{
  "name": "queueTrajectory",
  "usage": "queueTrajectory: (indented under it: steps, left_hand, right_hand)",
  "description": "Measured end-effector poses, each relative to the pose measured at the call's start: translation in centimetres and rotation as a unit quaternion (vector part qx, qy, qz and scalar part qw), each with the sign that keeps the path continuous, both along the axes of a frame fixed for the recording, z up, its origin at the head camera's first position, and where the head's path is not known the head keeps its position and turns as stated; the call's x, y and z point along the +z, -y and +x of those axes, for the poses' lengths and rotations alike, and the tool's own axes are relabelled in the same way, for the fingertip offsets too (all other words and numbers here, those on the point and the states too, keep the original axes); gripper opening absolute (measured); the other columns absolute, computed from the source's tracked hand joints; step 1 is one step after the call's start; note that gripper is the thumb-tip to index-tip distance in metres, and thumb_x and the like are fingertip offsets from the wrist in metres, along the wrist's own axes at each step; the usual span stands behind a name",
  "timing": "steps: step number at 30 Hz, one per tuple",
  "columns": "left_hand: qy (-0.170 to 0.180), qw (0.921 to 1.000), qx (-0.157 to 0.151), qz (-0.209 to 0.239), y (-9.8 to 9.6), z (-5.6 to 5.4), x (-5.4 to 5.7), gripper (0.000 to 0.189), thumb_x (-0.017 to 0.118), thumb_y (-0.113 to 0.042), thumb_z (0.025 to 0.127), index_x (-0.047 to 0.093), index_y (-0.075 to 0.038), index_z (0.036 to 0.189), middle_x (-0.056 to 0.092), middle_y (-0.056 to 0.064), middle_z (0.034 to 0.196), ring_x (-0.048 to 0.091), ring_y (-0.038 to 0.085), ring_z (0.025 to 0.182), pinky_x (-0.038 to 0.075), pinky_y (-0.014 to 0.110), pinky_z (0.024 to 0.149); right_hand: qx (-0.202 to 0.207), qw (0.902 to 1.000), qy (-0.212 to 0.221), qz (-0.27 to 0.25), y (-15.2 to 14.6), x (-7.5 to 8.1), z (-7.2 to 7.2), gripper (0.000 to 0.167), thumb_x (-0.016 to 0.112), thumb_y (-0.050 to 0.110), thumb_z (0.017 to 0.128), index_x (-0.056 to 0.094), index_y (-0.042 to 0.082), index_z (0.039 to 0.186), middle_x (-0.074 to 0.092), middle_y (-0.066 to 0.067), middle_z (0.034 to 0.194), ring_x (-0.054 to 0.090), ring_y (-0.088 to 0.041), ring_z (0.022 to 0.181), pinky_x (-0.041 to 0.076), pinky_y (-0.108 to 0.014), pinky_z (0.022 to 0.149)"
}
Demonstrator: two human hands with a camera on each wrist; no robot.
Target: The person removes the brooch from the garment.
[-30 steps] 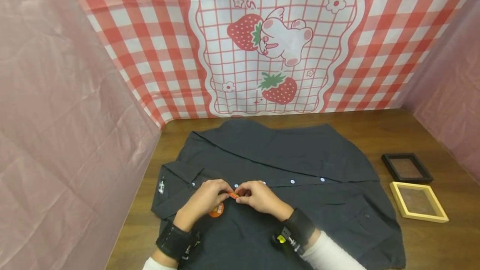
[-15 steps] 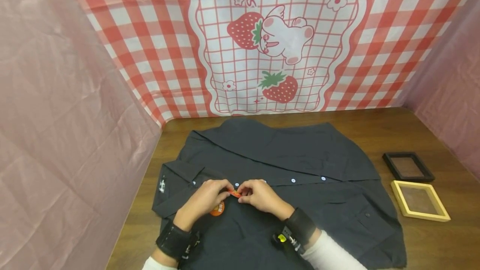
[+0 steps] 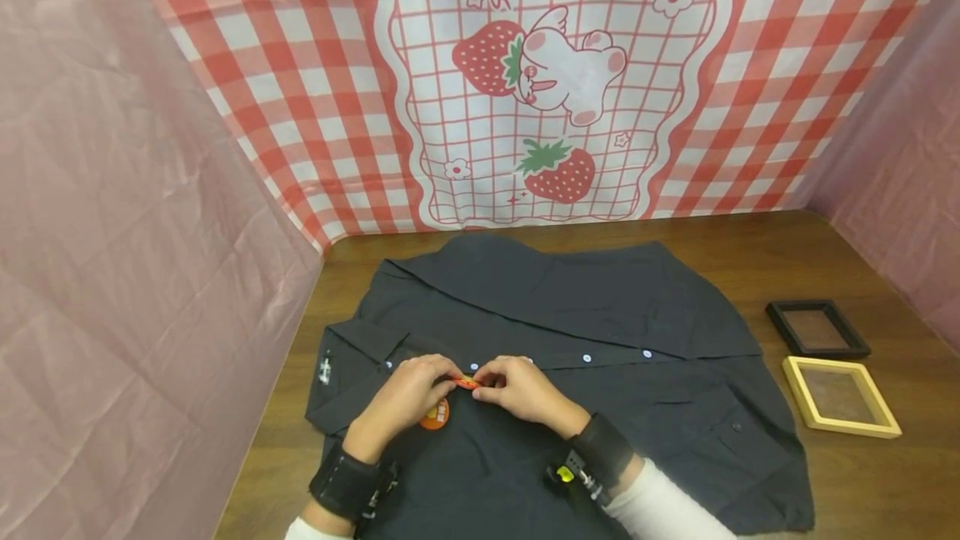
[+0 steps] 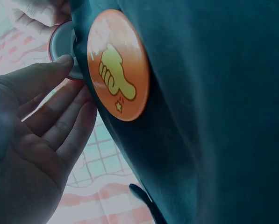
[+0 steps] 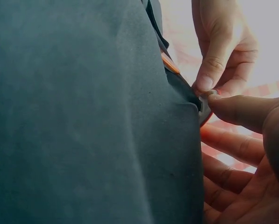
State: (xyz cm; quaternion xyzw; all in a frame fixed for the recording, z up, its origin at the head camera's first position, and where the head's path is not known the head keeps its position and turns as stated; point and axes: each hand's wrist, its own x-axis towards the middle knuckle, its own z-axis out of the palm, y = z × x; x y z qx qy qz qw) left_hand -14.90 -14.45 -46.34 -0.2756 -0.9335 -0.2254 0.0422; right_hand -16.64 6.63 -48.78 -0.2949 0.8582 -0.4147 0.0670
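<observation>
A dark grey button-up shirt (image 3: 525, 298) lies spread on the table. On its front sits a round orange pin badge (image 4: 117, 65) with a yellow thumbs-up hand. Beside it, my left hand (image 3: 408, 394) and right hand (image 3: 525, 392) meet and pinch a second pin badge (image 3: 467, 382) at a fold of the cloth. In the left wrist view, the grey back of the held badge (image 4: 62, 41) faces the camera. My right thumb presses near its pin (image 5: 205, 105) in the right wrist view; the cloth partly hides whether the pin is fastened.
To the right of the shirt lie a black frame (image 3: 836, 352) and a light yellow frame (image 3: 853, 430). A red-and-white checked strawberry cloth (image 3: 315, 107) hangs behind the wooden table. Pink cloths (image 3: 150, 273) stand at both sides.
Both hands stay at the same spot on the shirt. The held badge has tilted slightly between the fingers and looks more level; the head view has shifted a little.
</observation>
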Motion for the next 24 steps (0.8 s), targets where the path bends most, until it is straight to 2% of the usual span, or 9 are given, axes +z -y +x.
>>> queueTrajectory:
  steps: [6, 13, 24]
  left_hand:
    - [0.007, 0.9999, 0.008, 0.008, 0.30, 0.24, -0.08, 0.012, 0.071, -0.009, 0.088, 0.073, -0.013, 0.099, 0.074, 0.001, 0.102, 0.070, 0.016, 0.095, 0.056, 0.036, 0.085]
    - [0.026, 0.9993, 0.007, 0.026, 0.43, 0.29, -0.11, 0.011, 0.068, -0.012, 0.090, 0.072, -0.015, 0.100, 0.074, -0.002, 0.097, 0.069, 0.013, 0.089, 0.056, 0.032, 0.081]
    - [-0.009, 0.9996, 0.013, 0.025, 0.13, 0.13, -0.04, 0.011, 0.071, -0.012, 0.087, 0.074, -0.013, 0.098, 0.073, -0.001, 0.095, 0.068, 0.015, 0.091, 0.055, 0.035, 0.082]
  right_hand:
    - [0.002, 1.0000, -0.004, 0.005, 0.03, 0.01, 0.03, 0.014, 0.072, 0.022, 0.088, 0.075, 0.010, 0.095, 0.069, 0.001, 0.086, 0.054, 0.000, 0.068, 0.045, -0.017, 0.061]
    - [0.002, 1.0000, 0.005, 0.008, 0.06, 0.05, 0.15, 0.013, 0.070, 0.021, 0.089, 0.074, 0.011, 0.096, 0.068, 0.002, 0.084, 0.052, 0.001, 0.067, 0.044, -0.017, 0.060]
    - [0.003, 0.9999, -0.003, 0.015, 0.02, 0.28, 0.04, 0.014, 0.074, 0.018, 0.086, 0.074, 0.010, 0.097, 0.066, 0.002, 0.082, 0.052, 0.000, 0.067, 0.045, -0.018, 0.061]
